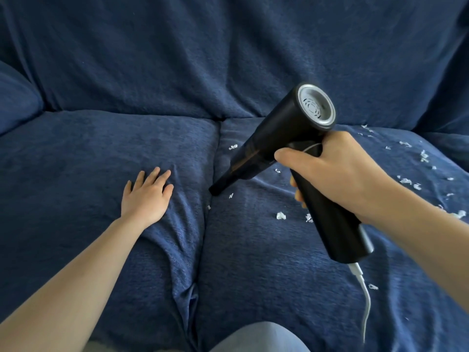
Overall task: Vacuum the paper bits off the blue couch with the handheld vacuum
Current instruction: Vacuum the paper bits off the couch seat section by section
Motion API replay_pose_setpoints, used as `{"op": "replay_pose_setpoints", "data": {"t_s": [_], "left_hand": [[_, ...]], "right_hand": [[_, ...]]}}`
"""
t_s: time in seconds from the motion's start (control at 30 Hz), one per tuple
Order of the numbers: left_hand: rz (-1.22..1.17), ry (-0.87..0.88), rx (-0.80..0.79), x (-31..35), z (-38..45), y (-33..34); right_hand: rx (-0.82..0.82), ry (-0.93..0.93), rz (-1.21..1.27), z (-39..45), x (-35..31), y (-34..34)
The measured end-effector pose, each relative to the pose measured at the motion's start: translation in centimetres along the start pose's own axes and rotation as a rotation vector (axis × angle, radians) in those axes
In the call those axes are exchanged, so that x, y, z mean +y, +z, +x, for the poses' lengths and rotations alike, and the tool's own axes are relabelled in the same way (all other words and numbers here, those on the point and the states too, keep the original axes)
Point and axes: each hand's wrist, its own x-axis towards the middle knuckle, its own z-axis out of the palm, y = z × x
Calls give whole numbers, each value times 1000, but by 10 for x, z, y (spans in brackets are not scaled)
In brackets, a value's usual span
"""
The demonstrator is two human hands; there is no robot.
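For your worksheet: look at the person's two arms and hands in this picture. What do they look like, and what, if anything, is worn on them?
Both forearms are bare from the frame edge to the wrist: no sleeves show. The left hand and the right hand wear no gloves, and no rings, watch or bracelet can be seen. No markings show on either arm. Fingernails look short and plain, though they are small in this view.

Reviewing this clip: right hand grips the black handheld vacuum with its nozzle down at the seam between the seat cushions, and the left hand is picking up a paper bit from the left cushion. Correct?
Not quite. In the head view the left hand holds nothing: it lies flat, fingers spread, on the left cushion. The rest stands: the right hand grips the handheld vacuum, nozzle at the seam.
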Motion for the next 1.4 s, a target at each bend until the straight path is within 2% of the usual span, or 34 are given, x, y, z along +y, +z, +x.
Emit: {"op": "replay_pose_setpoints", "data": {"t_s": [0.4,0.63,0.8,1.1,1.4], "left_hand": [[60,-8,-21,14,-27,0],[69,-85,-54,41,-33,0],[116,-80,-10,41,-35,4],[114,-145,-24,58,-36,7],[87,-124,-39,77,-23,9]], "right_hand": [[-58,-48,-11,-25,-3,-8],[-17,-84,14,-13,4,-45],[-50,-101,-38,-14,7,-64],[25,-115,30,19,23,-49],[97,-120,-45,67,30,-22]]}}
